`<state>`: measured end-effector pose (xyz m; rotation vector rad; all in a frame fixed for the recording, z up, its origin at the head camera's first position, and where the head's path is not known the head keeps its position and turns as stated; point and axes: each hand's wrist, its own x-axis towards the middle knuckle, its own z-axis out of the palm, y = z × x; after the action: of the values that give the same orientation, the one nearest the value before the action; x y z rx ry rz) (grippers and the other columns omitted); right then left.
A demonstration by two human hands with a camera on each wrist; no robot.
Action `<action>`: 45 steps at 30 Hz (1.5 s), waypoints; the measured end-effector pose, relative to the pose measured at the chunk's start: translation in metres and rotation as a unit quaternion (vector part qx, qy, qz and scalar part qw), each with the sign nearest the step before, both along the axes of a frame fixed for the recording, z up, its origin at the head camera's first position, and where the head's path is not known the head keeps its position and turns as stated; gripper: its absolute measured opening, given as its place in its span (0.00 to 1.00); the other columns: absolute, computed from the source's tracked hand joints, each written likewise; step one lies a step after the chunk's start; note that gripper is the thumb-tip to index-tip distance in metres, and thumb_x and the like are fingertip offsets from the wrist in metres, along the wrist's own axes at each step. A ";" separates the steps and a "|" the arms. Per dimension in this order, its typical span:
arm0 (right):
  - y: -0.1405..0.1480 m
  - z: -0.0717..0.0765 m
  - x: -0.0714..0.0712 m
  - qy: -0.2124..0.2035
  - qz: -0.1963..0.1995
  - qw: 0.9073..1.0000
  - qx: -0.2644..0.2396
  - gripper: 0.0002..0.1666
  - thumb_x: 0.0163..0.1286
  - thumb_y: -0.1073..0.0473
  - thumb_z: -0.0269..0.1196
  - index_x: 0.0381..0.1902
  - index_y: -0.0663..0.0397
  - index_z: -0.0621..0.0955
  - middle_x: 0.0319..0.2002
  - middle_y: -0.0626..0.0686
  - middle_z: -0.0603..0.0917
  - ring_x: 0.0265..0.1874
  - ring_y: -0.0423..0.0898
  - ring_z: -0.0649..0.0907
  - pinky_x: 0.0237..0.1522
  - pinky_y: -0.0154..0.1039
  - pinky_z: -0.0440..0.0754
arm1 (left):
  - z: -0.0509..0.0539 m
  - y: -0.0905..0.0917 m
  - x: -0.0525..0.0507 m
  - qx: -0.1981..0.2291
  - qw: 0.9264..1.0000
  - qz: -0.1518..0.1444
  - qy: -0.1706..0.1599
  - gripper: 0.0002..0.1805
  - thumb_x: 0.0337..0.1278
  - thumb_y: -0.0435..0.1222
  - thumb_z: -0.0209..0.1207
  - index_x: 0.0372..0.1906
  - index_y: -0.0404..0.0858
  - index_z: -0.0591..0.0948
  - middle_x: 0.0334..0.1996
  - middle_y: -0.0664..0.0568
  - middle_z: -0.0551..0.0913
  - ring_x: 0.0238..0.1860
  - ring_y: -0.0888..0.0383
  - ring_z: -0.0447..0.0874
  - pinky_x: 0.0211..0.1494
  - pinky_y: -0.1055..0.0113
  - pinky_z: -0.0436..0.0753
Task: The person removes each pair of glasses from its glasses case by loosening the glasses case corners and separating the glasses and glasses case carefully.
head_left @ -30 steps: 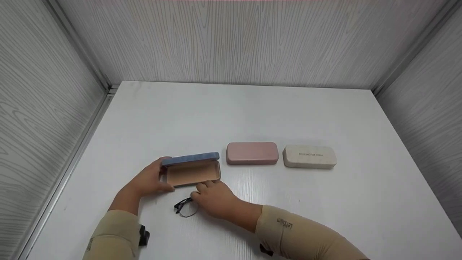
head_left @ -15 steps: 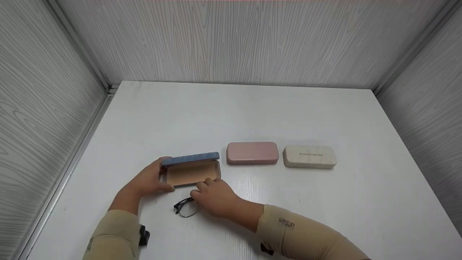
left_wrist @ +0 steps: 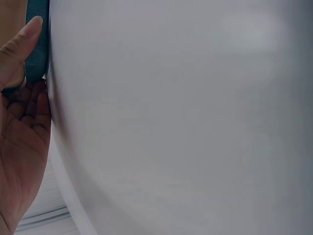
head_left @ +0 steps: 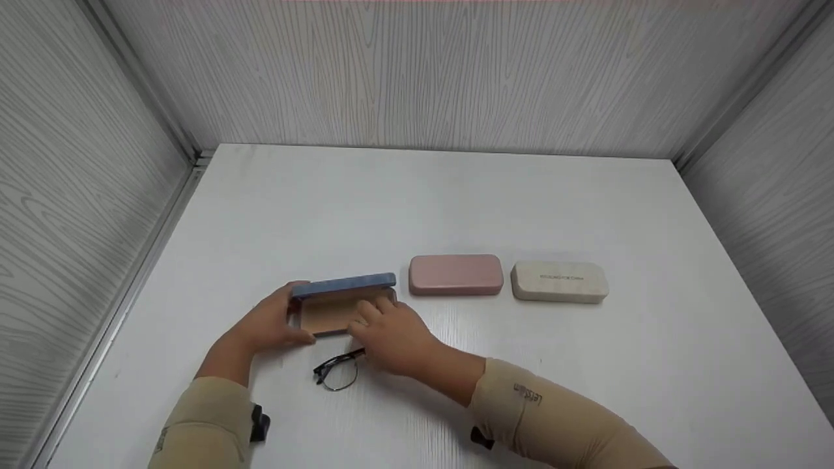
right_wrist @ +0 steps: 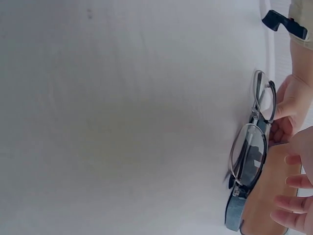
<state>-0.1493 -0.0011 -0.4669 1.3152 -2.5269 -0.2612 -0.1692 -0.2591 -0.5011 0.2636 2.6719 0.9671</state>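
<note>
- Case (head_left: pixel 344 284) is gripped by left hand (head_left: pixel 264 324), best steadily, toward left edge of bench (head_left: pixel 443 208).
- Right hand (head_left: pixel 395 339) is relaxed, empty; glasses (head_left: pixel 339 359) are best unbumped.

Glasses (head_left: pixel 339 372) on table (head_left: pixel 449 205), before leftmost case (head_left: pixel 331 314)

Soft light, faint shadows, pale sheen on the tabletop (head_left: pixel 443 208)
</note>
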 end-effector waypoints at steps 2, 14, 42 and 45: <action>0.000 0.003 -0.002 0.000 -0.005 1.000 -0.008 0.11 0.54 0.49 0.60 0.34 0.44 0.73 0.40 0.48 0.70 0.35 0.46 0.70 0.27 0.36 0.72 | 0.000 0.000 0.000 0.001 1.000 -0.001 0.002 0.56 0.34 0.50 0.72 0.70 0.41 0.53 0.65 0.40 0.60 0.65 0.42 0.57 0.63 0.46 0.61; 0.009 0.017 -0.025 0.032 -0.020 0.993 -0.111 0.19 0.64 0.52 0.53 0.54 0.43 0.72 0.51 0.51 0.72 0.51 0.50 0.71 0.45 0.44 0.74 | 0.001 0.001 0.001 0.031 0.999 -0.002 0.006 0.54 0.33 0.43 0.73 0.68 0.40 0.55 0.61 0.43 0.66 0.61 0.46 0.65 0.62 0.51 0.64; 0.003 0.016 -0.070 -0.170 -0.143 0.972 -0.070 0.41 0.64 0.26 0.29 0.70 0.34 0.55 0.67 0.52 0.57 0.66 0.52 0.57 0.60 0.49 0.65 | -0.001 0.000 0.001 0.019 1.000 0.003 0.003 0.56 0.31 0.47 0.73 0.69 0.39 0.54 0.63 0.42 0.63 0.63 0.46 0.62 0.64 0.50 0.62; 0.001 0.015 -0.071 -0.194 -0.145 0.968 -0.067 0.40 0.65 0.27 0.31 0.71 0.33 0.54 0.67 0.52 0.59 0.64 0.52 0.60 0.59 0.49 0.66 | -0.001 0.001 0.001 0.017 1.000 0.005 0.003 0.56 0.31 0.46 0.74 0.69 0.41 0.55 0.63 0.43 0.63 0.63 0.47 0.62 0.64 0.51 0.62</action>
<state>-0.2199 -0.0003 -0.4518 1.0228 -3.0028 0.1243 -0.1684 -0.2585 -0.5020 0.2600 2.6666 1.0176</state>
